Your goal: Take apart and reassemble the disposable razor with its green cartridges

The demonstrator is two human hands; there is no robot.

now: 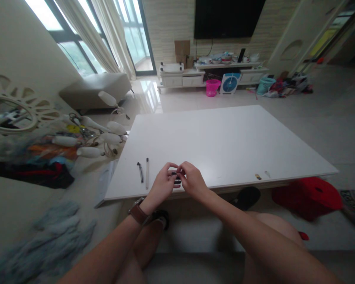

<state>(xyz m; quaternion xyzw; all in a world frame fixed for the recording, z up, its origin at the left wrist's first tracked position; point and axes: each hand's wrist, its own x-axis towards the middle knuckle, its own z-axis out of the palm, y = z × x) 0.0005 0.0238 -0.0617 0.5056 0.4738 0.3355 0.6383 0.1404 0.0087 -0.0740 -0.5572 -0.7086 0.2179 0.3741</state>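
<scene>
My left hand [162, 182] and my right hand [193, 180] meet over the near edge of the white table [213, 138]. Both are closed, fingertips together, around a small black piece [177, 182]. Fingers cover much of it, so its kind cannot be made out. Left of the hands, a thin pale stick with a dark end [147, 173] lies on the table. Beside it rests a slim dark tool with a wider head [140, 172]. Off to the right, a small yellow-and-black item [258, 176] and a small whitish item [267, 174] lie close to the front edge.
A lamp with several white arms [90, 152] stands by the table's left side. A red stool-like object [309, 197] is at the lower right. Across the floor are a pink basket [212, 88], a blue-and-white fan [230, 83] and a low cabinet [192, 81].
</scene>
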